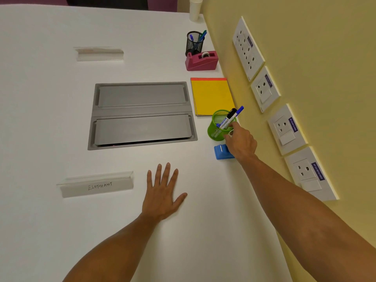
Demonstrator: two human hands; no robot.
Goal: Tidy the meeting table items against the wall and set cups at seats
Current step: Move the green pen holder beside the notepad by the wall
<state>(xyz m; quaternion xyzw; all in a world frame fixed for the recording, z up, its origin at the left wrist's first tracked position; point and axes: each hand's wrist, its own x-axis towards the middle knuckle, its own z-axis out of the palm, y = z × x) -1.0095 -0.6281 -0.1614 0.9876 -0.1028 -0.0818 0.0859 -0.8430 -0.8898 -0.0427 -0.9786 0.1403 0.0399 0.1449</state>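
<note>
Green mesh cup (218, 127) upright, by wall, right at fingertips of right hand (241, 142). Markers (228, 119) inside, tilted up toward wall. Fingers curled round cup rim on near side; holding cup, maybe marker too, hard to tell. Blue block (221, 152) just under wrist, touching or nearly. Yellow pad (211, 96) just past cup. Pink tape holder (201, 61) and black pen cup (194, 42) farther off along wall. Paper cups (195, 9) far corner, well out of reach. Left hand (162, 197) flat on table (50, 119), fingers spread, holding nothing. Right hand far nearer. Next push likely toward wall.

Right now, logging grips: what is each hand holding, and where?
Right hand grips the green mesh pen cup at its near rim. Left hand lies flat, holding nothing.
</note>
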